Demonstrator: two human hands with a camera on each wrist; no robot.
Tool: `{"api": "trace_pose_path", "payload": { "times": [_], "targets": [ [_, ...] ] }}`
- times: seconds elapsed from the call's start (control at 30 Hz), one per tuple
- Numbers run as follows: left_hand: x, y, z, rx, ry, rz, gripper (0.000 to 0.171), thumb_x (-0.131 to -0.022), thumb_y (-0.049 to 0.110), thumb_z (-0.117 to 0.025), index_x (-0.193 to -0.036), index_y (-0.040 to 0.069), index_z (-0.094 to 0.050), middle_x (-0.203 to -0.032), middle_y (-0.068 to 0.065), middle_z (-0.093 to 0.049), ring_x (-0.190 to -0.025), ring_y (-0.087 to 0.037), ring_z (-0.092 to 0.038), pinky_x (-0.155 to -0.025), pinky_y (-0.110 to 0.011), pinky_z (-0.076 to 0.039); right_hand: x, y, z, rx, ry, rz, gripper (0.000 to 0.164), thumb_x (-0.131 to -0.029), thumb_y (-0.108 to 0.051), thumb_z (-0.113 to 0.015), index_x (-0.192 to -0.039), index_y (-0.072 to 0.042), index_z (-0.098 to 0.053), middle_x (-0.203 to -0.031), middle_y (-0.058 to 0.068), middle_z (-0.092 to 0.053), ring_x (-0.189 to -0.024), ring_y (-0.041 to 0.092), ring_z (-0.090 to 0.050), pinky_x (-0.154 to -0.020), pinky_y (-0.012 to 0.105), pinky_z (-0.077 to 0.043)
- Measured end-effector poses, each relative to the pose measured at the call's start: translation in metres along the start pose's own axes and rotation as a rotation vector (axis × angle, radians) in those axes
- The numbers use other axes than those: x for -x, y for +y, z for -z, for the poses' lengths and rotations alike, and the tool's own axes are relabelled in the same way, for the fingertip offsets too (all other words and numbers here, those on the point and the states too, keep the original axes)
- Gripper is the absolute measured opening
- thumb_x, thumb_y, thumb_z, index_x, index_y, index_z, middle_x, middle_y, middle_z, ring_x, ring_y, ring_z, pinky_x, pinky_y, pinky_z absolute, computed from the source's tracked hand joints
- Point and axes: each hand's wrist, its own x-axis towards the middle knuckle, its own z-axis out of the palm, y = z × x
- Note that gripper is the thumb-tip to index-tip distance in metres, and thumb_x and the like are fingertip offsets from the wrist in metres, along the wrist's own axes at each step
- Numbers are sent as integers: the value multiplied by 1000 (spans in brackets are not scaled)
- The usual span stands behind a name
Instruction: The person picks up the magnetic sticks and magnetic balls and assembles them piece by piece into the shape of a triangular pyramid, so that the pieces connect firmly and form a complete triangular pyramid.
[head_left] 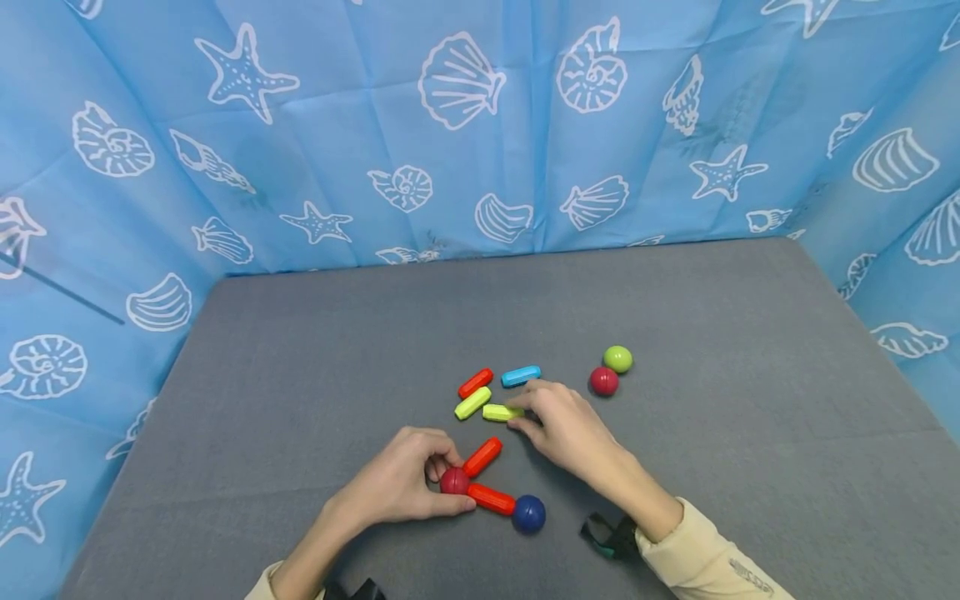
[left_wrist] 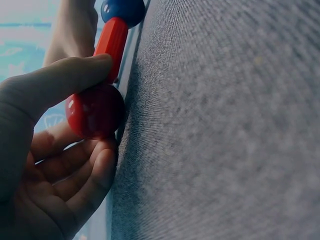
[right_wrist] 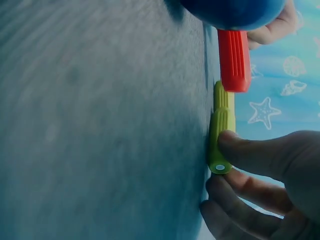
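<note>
a yellow-green rod (head_left: pixel 501 412) is seen beyond the navy ball (head_left: pixel 529 514) and slightly left of it, its long axis running roughly left to right. its right end is pinched by the fingers of the right hand (head_left: pixel 564 423), the nearer hand. left of the navy ball, a dark red ball (head_left: pixel 454 482) is gripped by the left hand (head_left: pixel 401 479); both balls are bridged by a red rod (head_left: pixel 491 499). well beyond the navy ball, to its right, a green ball (head_left: pixel 618 359) and a crimson ball (head_left: pixel 603 381) are set on the table (head_left: pixel 337 350).
</note>
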Motion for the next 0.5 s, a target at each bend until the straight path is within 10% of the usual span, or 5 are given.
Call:
{"api": "trace_pose_path", "payload": {
  "times": [0.5],
  "targets": [
    [-5,-3,-1,33,31,-5,25,-77,33,-91,-84,17,-73,-76,11,-62,-64,1,-54,-58,-17,-49,18,10,20,2,-69,-92,32,-80,-17,-88,-108,-5,-79,-82,0,-66,-70,8,-50,-61,23,-43]
  ]
}}
